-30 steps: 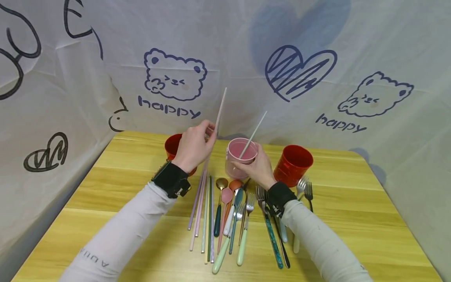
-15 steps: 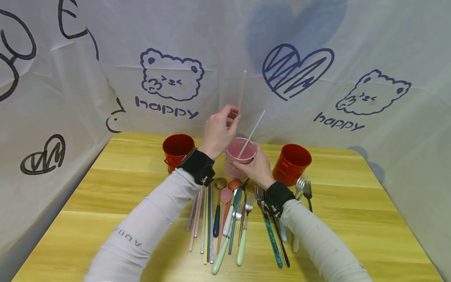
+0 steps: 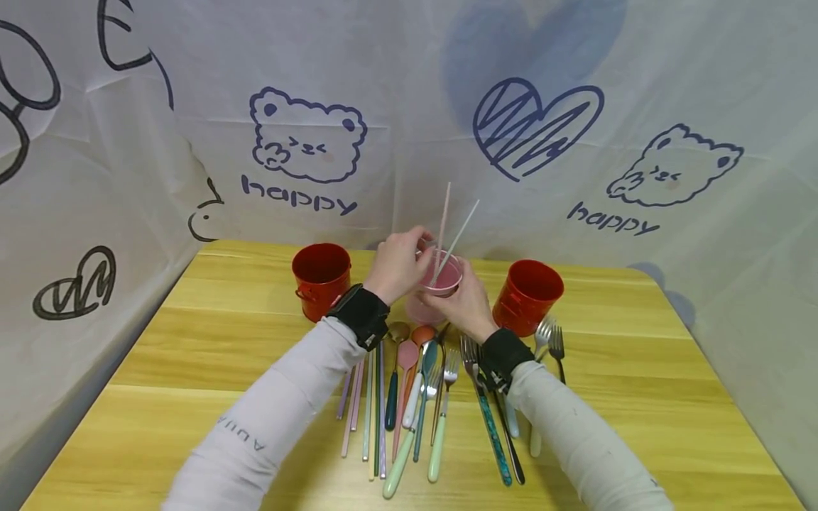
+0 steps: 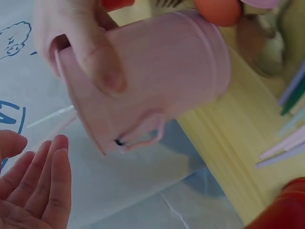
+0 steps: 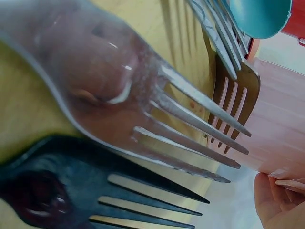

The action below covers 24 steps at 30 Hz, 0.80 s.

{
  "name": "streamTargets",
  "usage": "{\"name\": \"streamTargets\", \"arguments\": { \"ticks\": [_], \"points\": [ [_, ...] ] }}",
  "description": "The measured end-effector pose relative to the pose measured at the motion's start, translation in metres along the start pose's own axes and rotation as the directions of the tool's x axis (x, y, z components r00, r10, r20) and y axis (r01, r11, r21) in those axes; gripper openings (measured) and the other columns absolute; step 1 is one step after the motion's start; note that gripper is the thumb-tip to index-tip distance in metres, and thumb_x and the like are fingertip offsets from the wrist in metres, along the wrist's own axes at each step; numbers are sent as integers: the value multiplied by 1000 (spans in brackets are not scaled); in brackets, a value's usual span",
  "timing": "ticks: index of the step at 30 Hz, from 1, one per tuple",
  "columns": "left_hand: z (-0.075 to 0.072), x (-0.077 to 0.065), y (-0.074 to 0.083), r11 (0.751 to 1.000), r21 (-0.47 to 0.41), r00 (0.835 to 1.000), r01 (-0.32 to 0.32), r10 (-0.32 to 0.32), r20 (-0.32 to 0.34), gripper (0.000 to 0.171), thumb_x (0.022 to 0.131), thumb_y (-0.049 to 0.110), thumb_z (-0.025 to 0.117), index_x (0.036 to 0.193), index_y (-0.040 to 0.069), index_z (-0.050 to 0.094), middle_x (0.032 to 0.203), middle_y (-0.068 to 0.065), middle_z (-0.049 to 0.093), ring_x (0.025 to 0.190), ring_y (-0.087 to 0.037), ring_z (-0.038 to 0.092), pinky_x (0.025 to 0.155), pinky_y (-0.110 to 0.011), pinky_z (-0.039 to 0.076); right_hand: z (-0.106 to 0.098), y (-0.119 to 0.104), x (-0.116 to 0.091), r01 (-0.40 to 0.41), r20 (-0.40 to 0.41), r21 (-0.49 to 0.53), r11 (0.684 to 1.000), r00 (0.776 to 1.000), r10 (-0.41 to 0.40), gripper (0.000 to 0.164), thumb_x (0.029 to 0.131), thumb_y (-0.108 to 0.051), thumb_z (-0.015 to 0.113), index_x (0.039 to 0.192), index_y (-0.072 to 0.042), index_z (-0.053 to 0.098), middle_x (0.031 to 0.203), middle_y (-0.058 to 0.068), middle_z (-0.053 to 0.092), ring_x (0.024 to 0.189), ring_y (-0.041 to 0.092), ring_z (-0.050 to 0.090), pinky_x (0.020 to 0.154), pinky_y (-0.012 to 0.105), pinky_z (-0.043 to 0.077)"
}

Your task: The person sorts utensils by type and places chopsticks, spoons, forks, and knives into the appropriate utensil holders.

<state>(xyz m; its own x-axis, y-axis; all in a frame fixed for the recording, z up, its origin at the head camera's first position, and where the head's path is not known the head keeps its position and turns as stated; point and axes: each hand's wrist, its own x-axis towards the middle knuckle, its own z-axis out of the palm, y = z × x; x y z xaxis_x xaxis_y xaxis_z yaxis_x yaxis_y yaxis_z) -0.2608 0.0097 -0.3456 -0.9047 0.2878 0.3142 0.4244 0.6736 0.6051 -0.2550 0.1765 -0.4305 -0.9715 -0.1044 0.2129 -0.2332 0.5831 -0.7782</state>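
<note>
A pink bucket [image 3: 422, 311] stands at the back middle of the table. My right hand [image 3: 469, 305] grips it by the rim; in the left wrist view its thumb [image 4: 107, 71] lies along the bucket's outer wall. Two chopsticks lean in the bucket, a pink one [image 3: 444, 220] and a pale one [image 3: 465, 226]. At the bucket's left rim is my left hand [image 3: 399, 264]. The left wrist view shows its fingers [image 4: 56, 186] loosely extended, apart from the bucket and holding nothing.
Red buckets stand left [image 3: 322, 294] and right [image 3: 525, 305] of the pink one. In front lie several chopsticks [image 3: 371, 419], spoons [image 3: 407, 355] and forks [image 3: 450, 369]. More forks [image 3: 488, 419] lie beneath the right wrist. A white drawn-on cloth [image 3: 409, 106] hangs behind the table.
My left hand has carried the pink chopstick right, over the bucket, lowered it in and let go. The right hand has stayed on the bucket.
</note>
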Motion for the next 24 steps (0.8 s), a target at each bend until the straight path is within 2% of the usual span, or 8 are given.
{"name": "streamTargets", "arguments": {
  "ticks": [7, 13, 18, 24],
  "points": [
    [-3, -20, -17, 1000, 0, 999, -11, 11, -37, 21, 99, 16, 61, 116, 4, 64, 103, -13, 74, 85, -26, 70, 77, -35, 62, 0, -1, -1, -1, -5, -32, 999, 1000, 1, 91, 79, -40, 85, 147, -5, 36, 142, 16, 55, 128, 33, 56, 107, 50, 51],
    [-4, -40, -33, 999, 42, 1000, -5, 6, -22, 18, 98, 15, 62, 112, 4, 67, 95, -11, 74, 74, -22, 65, 64, -30, 57, 0, -2, -1, -6, -15, -43, 999, 1000, 6, 91, 78, -39, 86, 146, -5, 37, 141, 17, 56, 128, 33, 57, 107, 50, 51],
    [-8, -59, -44, 997, 65, 997, 51, -54, 53, 18, 96, 15, 63, 110, 5, 67, 94, -11, 74, 69, -20, 63, 64, -29, 57, 0, -3, -1, -21, -20, -37, 999, 1000, 21, 90, 77, -40, 87, 146, -6, 38, 139, 16, 57, 127, 33, 57, 107, 50, 51],
    [-17, -80, -55, 987, 101, 976, 124, -139, 168, 18, 95, 14, 64, 108, 2, 66, 86, -10, 70, 63, -18, 58, 59, -27, 52, 0, -3, -2, -35, -9, -16, 999, 999, 35, 92, 77, -41, 86, 147, -7, 37, 140, 16, 57, 128, 33, 57, 108, 51, 51]
  ]
}}
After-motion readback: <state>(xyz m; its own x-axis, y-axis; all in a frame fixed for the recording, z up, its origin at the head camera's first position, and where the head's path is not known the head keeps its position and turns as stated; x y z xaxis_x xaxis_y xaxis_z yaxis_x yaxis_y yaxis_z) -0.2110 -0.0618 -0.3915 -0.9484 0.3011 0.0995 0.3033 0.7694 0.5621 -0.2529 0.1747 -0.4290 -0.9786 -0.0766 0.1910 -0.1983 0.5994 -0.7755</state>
